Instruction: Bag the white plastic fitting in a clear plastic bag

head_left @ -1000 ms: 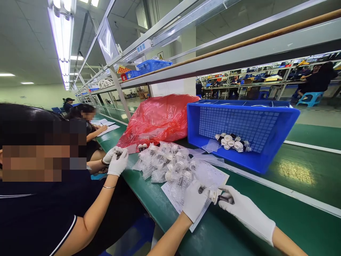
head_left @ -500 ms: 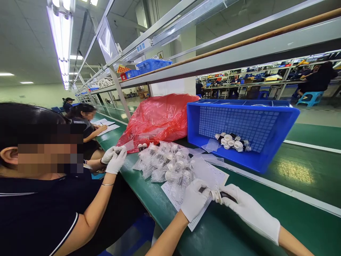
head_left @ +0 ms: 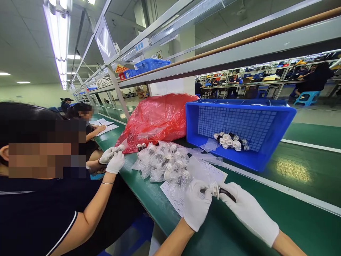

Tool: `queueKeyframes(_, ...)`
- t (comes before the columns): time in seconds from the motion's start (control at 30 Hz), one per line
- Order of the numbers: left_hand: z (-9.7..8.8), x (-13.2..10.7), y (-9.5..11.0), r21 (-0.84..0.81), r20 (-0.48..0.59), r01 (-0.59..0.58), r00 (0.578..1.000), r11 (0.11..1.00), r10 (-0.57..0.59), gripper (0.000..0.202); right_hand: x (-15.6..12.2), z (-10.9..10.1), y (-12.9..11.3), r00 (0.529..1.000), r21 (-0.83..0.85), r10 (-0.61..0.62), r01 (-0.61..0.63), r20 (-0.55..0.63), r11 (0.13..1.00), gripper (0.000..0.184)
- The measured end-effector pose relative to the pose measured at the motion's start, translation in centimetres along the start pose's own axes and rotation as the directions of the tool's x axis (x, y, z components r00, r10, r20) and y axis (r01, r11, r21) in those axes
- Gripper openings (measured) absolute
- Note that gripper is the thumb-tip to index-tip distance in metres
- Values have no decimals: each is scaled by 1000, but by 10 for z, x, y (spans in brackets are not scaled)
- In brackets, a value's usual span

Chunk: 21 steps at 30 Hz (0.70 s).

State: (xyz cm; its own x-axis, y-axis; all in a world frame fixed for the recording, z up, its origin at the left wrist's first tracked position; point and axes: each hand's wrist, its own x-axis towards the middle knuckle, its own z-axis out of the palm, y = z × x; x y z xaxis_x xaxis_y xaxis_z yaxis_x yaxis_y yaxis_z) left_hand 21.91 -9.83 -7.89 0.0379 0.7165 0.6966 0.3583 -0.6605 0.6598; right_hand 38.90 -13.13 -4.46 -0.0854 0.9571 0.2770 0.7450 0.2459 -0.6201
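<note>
Between my two white-gloved hands is a small black-and-white plastic part (head_left: 214, 189) with a ringed white middle. My left hand (head_left: 196, 205) is closed in a pinch at the part's left end. My right hand (head_left: 246, 211) grips its black end, which shows between thumb and fingers. Just beyond my left fingers lies a translucent bubble-wrap bag (head_left: 197, 172); whether the hand touches it I cannot tell. Printed paper sheets (head_left: 172, 198) lie partly under my left hand. Left of them is a pile of similar parts in bubble-wrap bags (head_left: 165, 161).
A blue bin (head_left: 226, 156) lies tipped on its side, with several loose parts (head_left: 229, 141) inside. Beside it is a red plastic bag (head_left: 160, 117). A co-worker's gloved hands (head_left: 115, 159) hold a bagged part at the left. A metal shelf (head_left: 213, 58) spans above the green table (head_left: 301, 193).
My left hand has tilted more upright around the part, and the white ringed piece shows more clearly between my hands. The co-worker's hands have shifted slightly, showing a bagged part.
</note>
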Motion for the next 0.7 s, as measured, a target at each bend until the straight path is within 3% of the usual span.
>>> queueKeyframes(0.17, 3, -2, 5, 94, -17, -187, 982, 978, 190, 15, -4, 6, 0, 997, -13, 6, -7, -78, 1000, 30)
queueKeyframes(0.37, 4, -2, 13, 111, -52, 15, 999, 994, -9, 11, -7, 13, 4, 993, -42, -37, 32, -116, 999, 28)
queueKeyframes(0.47, -2, 6, 15, 68, 84, 55, 995, 996, -60, 6, -7, 14, 8, 984, -94, -93, 79, -152, 992, 25)
queueKeyframes(0.57, -8, 16, 13, 181, 268, -109, 962, 977, 58, 11, -6, 14, 9, 973, -171, -153, 123, -175, 978, 23)
queueKeyframes(0.7, -11, 25, 12, 460, 302, -414, 905, 785, 300, 15, -7, 12, 4, 958, -237, -237, 196, -159, 951, 25)
